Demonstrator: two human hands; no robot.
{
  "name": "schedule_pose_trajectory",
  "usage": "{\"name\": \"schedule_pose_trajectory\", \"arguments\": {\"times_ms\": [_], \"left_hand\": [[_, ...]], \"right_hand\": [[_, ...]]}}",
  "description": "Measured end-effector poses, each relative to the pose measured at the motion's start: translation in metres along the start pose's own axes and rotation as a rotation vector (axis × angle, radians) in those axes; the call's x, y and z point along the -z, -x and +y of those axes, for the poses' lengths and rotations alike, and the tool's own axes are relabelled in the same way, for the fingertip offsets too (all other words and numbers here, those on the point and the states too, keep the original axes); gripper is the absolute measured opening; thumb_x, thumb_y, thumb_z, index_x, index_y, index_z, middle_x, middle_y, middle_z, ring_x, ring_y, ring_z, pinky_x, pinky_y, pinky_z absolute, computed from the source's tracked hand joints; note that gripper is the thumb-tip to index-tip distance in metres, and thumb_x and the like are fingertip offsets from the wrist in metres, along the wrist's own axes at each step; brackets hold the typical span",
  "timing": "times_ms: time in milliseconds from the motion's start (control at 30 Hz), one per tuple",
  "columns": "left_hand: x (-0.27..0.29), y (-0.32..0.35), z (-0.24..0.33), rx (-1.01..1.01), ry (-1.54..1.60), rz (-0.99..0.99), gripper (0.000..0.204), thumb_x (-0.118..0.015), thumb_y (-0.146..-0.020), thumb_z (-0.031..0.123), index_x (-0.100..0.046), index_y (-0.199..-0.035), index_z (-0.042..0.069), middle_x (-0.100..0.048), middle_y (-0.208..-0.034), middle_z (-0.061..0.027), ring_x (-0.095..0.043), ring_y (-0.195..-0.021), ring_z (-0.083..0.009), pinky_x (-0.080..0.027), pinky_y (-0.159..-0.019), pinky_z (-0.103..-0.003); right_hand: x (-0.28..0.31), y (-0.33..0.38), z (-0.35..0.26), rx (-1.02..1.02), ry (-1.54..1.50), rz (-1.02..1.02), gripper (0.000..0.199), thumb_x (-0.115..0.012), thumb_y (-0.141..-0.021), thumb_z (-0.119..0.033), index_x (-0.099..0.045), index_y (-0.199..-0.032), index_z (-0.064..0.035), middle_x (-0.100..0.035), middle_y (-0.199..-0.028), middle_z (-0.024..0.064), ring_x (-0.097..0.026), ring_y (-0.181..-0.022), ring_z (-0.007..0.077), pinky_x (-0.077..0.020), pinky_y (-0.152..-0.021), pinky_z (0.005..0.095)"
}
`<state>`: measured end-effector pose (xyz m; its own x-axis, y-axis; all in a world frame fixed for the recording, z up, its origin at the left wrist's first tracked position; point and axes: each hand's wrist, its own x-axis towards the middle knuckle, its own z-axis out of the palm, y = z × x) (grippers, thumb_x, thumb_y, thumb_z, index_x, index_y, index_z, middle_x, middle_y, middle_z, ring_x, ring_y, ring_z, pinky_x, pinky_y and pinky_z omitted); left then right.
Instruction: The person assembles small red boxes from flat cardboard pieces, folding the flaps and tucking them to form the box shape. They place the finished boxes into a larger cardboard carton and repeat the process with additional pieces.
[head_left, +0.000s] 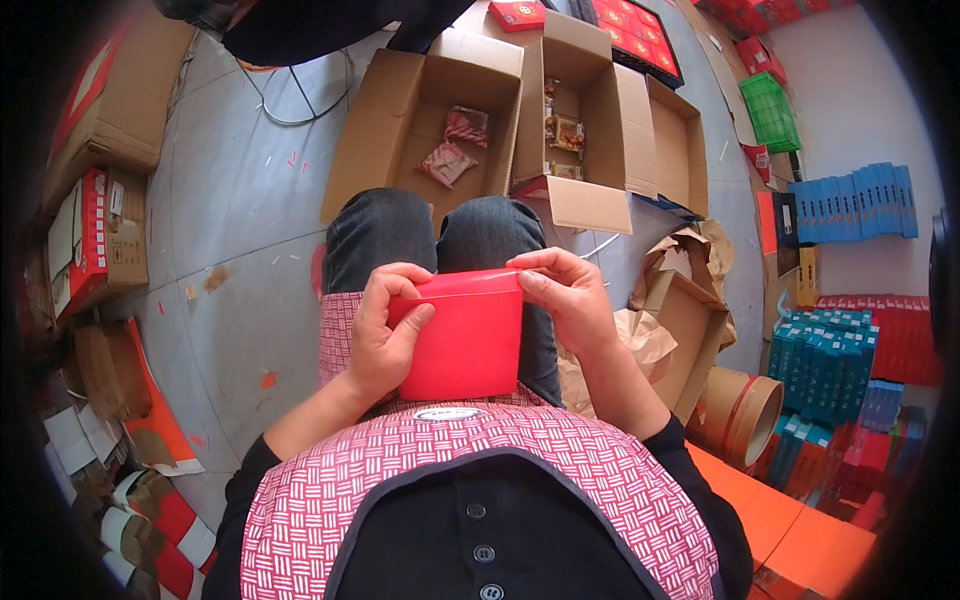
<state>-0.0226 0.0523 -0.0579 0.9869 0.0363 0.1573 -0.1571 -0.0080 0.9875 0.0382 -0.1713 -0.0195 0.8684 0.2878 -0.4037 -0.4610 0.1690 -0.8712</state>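
A plain red box (465, 350), apparently of card, rests upright on my lap, with a crease running along its top. My left hand (380, 335) grips its left side, the thumb lying on the front face and the fingers behind the upper edge. At the top right corner, my right hand (575, 295) pinches the edge between thumb and fingers. What is inside the box is hidden.
Ahead of my knees stand an open carton (380, 130) holding pink-wrapped packets (447, 163) and another carton (592, 205) with small packets. To the right are crumpled brown paper (645, 345), a cardboard drum (735, 415) and teal box stacks (825, 365). Cartons (125, 235) line the left.
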Motion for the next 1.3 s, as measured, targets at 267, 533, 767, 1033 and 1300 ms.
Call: {"name": "schedule_pose_trajectory", "arguments": {"times_ms": [267,533,767,1033,1300], "left_hand": [[0.0,0.005,0.003,-0.01,-0.056,0.035,0.016,-0.06,-0.084,-0.001,-0.046,-0.089,0.004,-0.055,-0.103,-0.01,-0.054,-0.091,-0.018,-0.043,-0.081,-0.027],[-0.001,-0.036,0.037,-0.292,-0.636,-0.279,0.014,-0.066,-0.077,0.007,-0.053,-0.082,0.005,-0.055,-0.097,-0.0091,-0.054,-0.093,-0.0256,-0.038,-0.09,-0.037],[-0.037,-0.056,0.03,-0.213,-0.5,-0.384,0.013,-0.065,-0.074,0.007,-0.052,-0.076,0.006,-0.054,-0.088,-0.0088,-0.052,-0.088,-0.0277,-0.038,-0.078,-0.039],[-0.005,-0.06,0.034,-0.228,-0.369,-0.242,0.018,-0.063,-0.079,0.004,-0.055,-0.095,0.002,-0.058,-0.1,-0.013,-0.056,-0.097,-0.0268,-0.042,-0.088,-0.035],[0.007,0.001,-0.008,0.023,0.067,-0.141,0.031,-0.063,-0.088,0.023,-0.055,-0.113,0.007,-0.051,-0.122,-0.0095,-0.05,-0.111,-0.019,-0.038,-0.097,-0.032]], "right_hand": [[-0.004,0.006,0.016,0.287,0.102,-0.072,0.011,-0.06,-0.086,-0.003,-0.062,-0.097,0.0001,-0.063,-0.103,0.0109,-0.062,-0.091,0.0148,-0.052,-0.08,0.0285],[-0.004,0.005,0.012,0.136,0.02,0.01,0.006,-0.063,-0.085,-0.002,-0.065,-0.091,-0.0005,-0.065,-0.101,0.0079,-0.061,-0.087,0.0108,-0.0496,-0.079,0.0244],[0.0,0.003,0.017,0.295,0.203,-0.019,0.005,-0.062,-0.086,-0.001,-0.064,-0.09,0.0008,-0.063,-0.101,0.0082,-0.058,-0.092,0.0122,-0.0483,-0.08,0.0243],[0.004,0.012,0.029,0.351,0.244,-0.133,0.019,-0.059,-0.084,0.003,-0.055,-0.103,-0.0006,-0.053,-0.111,0.0106,-0.053,-0.106,0.0169,-0.0447,-0.09,0.029],[-0.009,0.023,0.04,0.462,0.235,-0.11,0.017,-0.052,-0.088,-0.002,-0.052,-0.105,-0.0012,-0.053,-0.116,0.0136,-0.051,-0.106,0.0187,-0.0401,-0.092,0.0308]]}}
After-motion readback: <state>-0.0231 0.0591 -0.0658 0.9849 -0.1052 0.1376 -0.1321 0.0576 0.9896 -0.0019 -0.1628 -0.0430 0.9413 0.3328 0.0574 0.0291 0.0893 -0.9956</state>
